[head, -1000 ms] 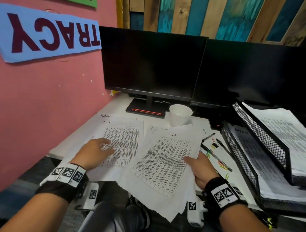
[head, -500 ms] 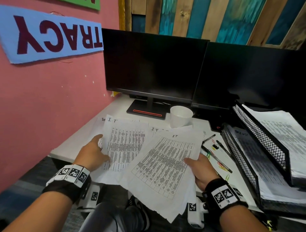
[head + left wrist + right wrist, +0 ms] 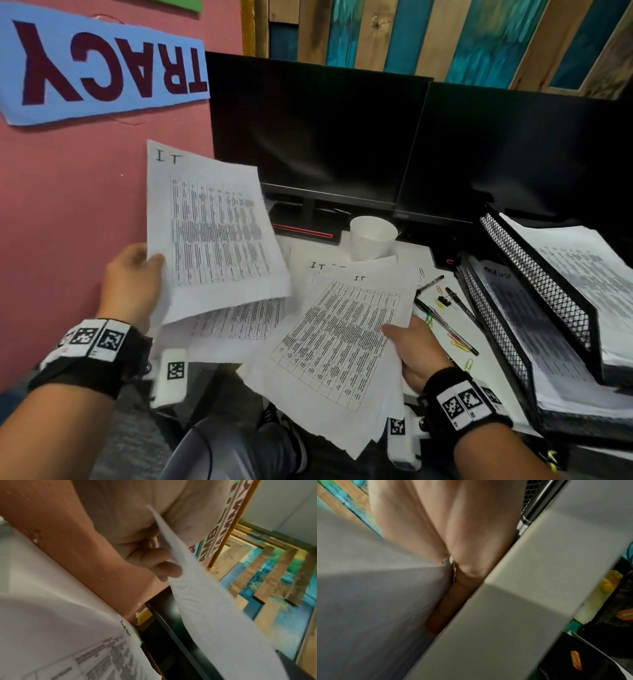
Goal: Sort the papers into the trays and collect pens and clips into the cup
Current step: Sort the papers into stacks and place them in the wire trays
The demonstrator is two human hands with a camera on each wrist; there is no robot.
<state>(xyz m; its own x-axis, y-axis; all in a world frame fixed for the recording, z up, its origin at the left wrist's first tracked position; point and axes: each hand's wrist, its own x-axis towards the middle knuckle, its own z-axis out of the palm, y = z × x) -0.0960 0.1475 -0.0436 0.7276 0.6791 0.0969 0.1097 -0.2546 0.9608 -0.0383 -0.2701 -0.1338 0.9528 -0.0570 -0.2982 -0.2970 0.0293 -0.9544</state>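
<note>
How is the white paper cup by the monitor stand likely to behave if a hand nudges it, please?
The white paper cup looks empty and thin-walled, so probably very light. It would likely slide or tip at a slight push. Its wall may dent if gripped hard.

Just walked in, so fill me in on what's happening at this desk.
A person is sorting printed sheets at a white desk. Their left hand holds up a printed sheet headed "IT", lifted clear of the desk. Their right hand grips a sheaf of printed table sheets hanging over the desk's near edge. The black mesh trays on the right already hold papers. Pens and coloured paper clips lie loose on the desk, not yet in the white paper cup.
</note>
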